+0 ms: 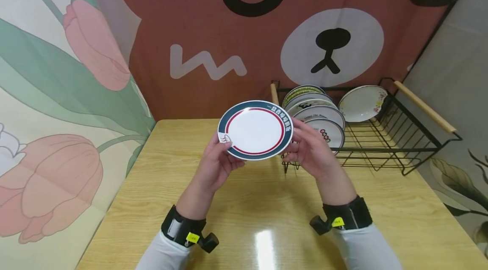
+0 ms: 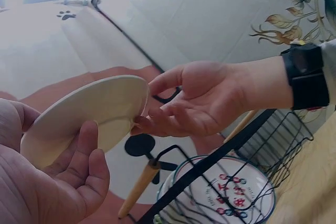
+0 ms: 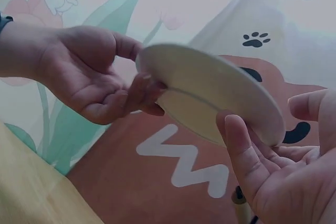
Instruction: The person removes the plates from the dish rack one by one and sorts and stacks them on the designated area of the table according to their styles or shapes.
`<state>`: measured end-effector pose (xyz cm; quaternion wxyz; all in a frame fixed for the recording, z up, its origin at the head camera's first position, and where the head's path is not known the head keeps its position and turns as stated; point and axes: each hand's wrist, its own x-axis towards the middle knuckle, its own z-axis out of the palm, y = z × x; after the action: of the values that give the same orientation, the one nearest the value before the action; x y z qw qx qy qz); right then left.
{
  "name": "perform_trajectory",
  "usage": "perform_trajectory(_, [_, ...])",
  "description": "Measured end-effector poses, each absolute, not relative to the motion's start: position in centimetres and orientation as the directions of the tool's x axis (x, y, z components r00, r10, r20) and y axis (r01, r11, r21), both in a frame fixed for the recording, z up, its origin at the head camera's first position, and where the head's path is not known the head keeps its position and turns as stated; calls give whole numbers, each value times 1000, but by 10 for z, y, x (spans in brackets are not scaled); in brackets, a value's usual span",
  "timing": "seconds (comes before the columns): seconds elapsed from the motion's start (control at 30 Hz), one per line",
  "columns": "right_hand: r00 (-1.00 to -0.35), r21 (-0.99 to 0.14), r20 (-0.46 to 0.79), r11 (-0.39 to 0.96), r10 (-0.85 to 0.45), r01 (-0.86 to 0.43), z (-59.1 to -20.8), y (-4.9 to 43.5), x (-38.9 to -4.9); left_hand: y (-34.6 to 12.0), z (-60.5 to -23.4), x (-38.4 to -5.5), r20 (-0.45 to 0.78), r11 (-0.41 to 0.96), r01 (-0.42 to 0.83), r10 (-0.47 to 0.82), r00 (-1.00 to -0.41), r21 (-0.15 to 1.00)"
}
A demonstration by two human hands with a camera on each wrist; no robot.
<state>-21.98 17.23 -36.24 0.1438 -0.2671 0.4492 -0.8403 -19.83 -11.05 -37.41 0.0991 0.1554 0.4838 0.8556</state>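
Both hands hold a round plate (image 1: 256, 130) in the air above the table. Its centre is white, with a red ring and a dark teal rim bearing white characters. My left hand (image 1: 219, 160) grips the lower left edge, thumb on the top face, fingers beneath. At the right edge, my right hand (image 1: 310, 147) has its fingertips on the rim and underside. The plate's pale underside (image 3: 205, 90) shows in the right wrist view, where the right thumb (image 3: 310, 103) appears off the rim. Seen from the left wrist, the plate (image 2: 113, 95) is tilted.
A black wire dish rack (image 1: 385, 150) with wooden handles stands at the table's back right. Several plates (image 1: 318, 115) lean in its left part, and a flower-patterned plate (image 1: 362, 103) leans farther right. The wooden table (image 1: 171, 176) meets a printed cloth (image 1: 209, 28) behind.
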Motion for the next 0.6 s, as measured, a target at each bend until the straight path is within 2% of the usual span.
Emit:
perform_trajectory(0.23, [-780,-833,318,-551,-539,41,-367,149,-226,-126,-376,-211,172,-546,1,262,-950,838])
perform_trajectory(0.6, [-808,-871,181,-472,-561,132,-377,100,-244,-157,-387,-235,146,-547,43,147,-978,836])
